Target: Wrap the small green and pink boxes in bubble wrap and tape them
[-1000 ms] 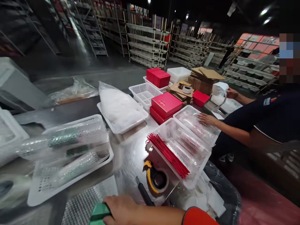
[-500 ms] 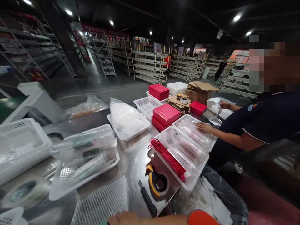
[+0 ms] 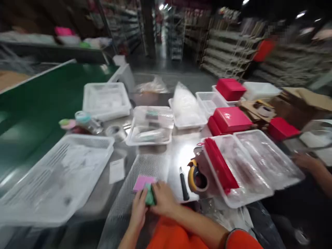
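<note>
My left hand (image 3: 138,207) and my right hand (image 3: 165,199) meet low in the middle of the view. Between their closed fingers is a small green item (image 3: 149,195), too blurred to name more exactly. Touching or just beyond it is a flat pink-purple block (image 3: 143,182). Underneath lies a sheet of bubble wrap (image 3: 121,200) spread on the metal table. To the right of my right hand are a black utility knife (image 3: 184,185) and a yellow tape dispenser (image 3: 193,175).
At left stands a large white basket (image 3: 107,147), near a green conveyor (image 3: 85,76). Wrapped bottles fill a smaller basket (image 3: 131,138) ahead. Red pouches (image 3: 220,164) and red boxes (image 3: 233,119) are at right. A co-worker's arm (image 3: 316,169) reaches in from the right edge.
The view has swung left and down. Both my hands now show at the green item; earlier just one forearm and hand lay along the bottom edge. The pink-purple block has come into view.
</note>
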`<state>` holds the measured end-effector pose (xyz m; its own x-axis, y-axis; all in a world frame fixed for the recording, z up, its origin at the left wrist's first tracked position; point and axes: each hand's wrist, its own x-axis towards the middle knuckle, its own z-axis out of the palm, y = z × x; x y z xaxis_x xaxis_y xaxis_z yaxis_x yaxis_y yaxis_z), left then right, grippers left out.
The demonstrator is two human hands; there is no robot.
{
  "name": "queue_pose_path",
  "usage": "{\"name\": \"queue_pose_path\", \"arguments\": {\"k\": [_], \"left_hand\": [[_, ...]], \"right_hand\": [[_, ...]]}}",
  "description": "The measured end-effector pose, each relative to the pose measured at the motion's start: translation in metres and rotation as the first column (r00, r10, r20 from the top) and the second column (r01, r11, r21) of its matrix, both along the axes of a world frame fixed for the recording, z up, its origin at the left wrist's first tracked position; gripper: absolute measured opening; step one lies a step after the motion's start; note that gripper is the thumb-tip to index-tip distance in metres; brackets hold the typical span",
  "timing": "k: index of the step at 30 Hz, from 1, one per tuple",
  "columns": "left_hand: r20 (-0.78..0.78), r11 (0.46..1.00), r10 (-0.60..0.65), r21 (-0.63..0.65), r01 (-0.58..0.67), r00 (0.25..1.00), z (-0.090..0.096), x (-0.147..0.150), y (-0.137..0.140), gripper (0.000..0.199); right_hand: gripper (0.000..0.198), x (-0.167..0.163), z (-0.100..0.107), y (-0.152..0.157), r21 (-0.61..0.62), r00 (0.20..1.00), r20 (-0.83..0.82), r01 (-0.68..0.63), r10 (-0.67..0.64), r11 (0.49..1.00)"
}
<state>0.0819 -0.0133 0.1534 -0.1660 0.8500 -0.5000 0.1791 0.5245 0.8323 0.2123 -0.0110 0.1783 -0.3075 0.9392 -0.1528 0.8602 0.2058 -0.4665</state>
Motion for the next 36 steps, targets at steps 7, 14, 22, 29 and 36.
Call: {"name": "queue_pose_path", "arguments": {"k": [7, 14, 22, 29, 36], "left_hand": [[-0.138, 0.978, 0.2, 0.08, -0.191, 0.97, -0.044, -0.053, -0.025, 0.043], [-0.301, 0.988, 0.069, 0.151, -0.024, 0.951, -0.083, -0.053, -0.033, 0.042], [-0.403, 0.988, -0.061, 0.105, 0.112, 0.913, -0.107, -0.047, -0.02, 0.043], [-0.451, 0.989, -0.067, 0.086, 0.118, 0.89, -0.112, -0.048, -0.019, 0.043], [-0.455, 0.971, -0.056, 0.181, 0.154, 0.889, -0.09, -0.049, -0.029, 0.027]], "right_hand": [[0.065, 0.032, -0.035, 0.028, 0.038, 0.995, -0.042, 0.092, -0.091, 0.995], [0.076, -0.015, -0.062, 0.041, 0.213, 0.971, -0.15, -0.154, 0.188, 0.965], [0.073, -0.046, -0.081, 0.074, 0.073, 0.99, 0.104, -0.107, 0.099, 0.992], [0.075, -0.043, -0.08, 0.075, 0.069, 0.987, 0.105, -0.132, 0.124, 0.989], [0.095, -0.043, -0.066, 0.057, -0.028, 0.998, 0.008, -0.069, 0.07, 0.997]]}}
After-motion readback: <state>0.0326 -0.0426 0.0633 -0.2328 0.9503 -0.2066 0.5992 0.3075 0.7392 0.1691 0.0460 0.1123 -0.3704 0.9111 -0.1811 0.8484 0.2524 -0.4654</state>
